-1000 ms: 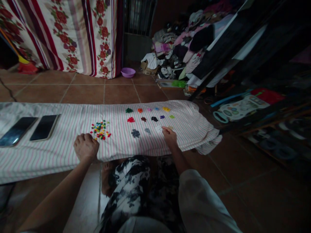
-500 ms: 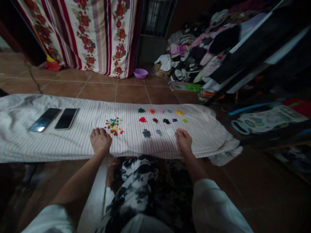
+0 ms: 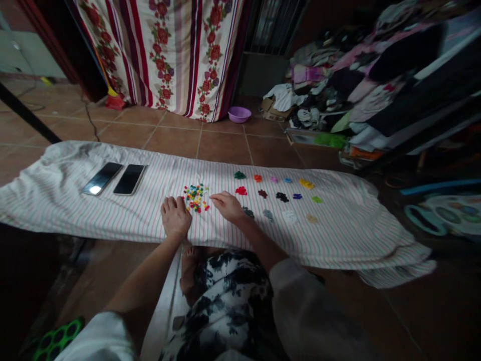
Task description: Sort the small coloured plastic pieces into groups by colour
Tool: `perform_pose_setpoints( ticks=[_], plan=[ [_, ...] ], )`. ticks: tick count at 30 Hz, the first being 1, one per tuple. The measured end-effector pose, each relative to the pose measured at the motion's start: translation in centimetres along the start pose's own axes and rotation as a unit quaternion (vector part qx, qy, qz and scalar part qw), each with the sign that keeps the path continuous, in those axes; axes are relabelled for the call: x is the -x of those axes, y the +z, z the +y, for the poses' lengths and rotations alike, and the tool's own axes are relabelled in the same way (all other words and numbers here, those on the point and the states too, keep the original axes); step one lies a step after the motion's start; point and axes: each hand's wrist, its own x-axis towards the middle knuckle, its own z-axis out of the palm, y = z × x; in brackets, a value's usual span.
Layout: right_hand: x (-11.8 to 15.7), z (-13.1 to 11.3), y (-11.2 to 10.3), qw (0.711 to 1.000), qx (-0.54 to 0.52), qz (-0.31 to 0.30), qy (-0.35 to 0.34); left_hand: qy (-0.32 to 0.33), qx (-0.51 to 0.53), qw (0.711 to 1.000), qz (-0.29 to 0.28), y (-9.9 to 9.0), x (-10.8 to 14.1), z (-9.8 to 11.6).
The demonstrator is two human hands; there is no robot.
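Note:
My left hand (image 3: 176, 216) rests palm down on the striped cloth (image 3: 112, 215), its fingers loosely bent and slightly apart, touching the near left edge of a loose pile of mixed-colour small pieces (image 3: 195, 193). At the right side of that pile, my right hand (image 3: 228, 206) has thumb and forefinger pinched together; whatever they hold is too small to make out. Farther right lie small single-colour heaps, among them a dark green heap (image 3: 239, 175), red heap (image 3: 241, 191), black heap (image 3: 282, 197), yellow heap (image 3: 306, 183) and white heap (image 3: 289, 216). My right hand and forearm partly cover a dark grey heap (image 3: 248, 212).
Two phones, one with a bright reflection (image 3: 102, 179) and one dark (image 3: 130, 179), lie on the cloth's left part. Beyond on the tiled floor are a purple basin (image 3: 239, 115), a red broom head (image 3: 114, 102) and piled clothes (image 3: 319, 95).
My right hand has moved left from the white heap to the mixed pile. A tan heap now shows right of the white one. The camera view has shifted; my left hand stays by the pile.

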Motion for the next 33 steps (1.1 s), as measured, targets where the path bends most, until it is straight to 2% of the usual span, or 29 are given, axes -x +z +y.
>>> perform_pose_setpoints(
  ticks=[6, 12, 22, 29, 33],
  plan=[
    [-4.7, -3.2, 3.4, 0.991, 0.110, -0.077, 0.026, 0.017, -0.011, 0.999, -0.038, -0.5, -0.1, 0.2],
    [-7.4, -3.6, 5.0, 0.983, 0.147, -0.106, 0.039, 0.016, -0.003, 0.999, -0.035, -0.3, -0.2, 0.2],
    [-7.6, -2.9, 5.5, 0.988, 0.116, -0.090, 0.042, 0.011, 0.010, 0.999, -0.037, -0.3, -0.1, 0.2],
    [-7.0, -0.7, 4.5, 0.995, 0.065, 0.003, 0.074, 0.012, 0.011, 0.999, -0.033, -0.4, -0.1, 0.2],
    [-6.8, -0.5, 4.2, 0.996, 0.071, -0.009, 0.051, 0.006, 0.023, 0.999, -0.039, -0.5, -0.2, 0.2]
  ],
)
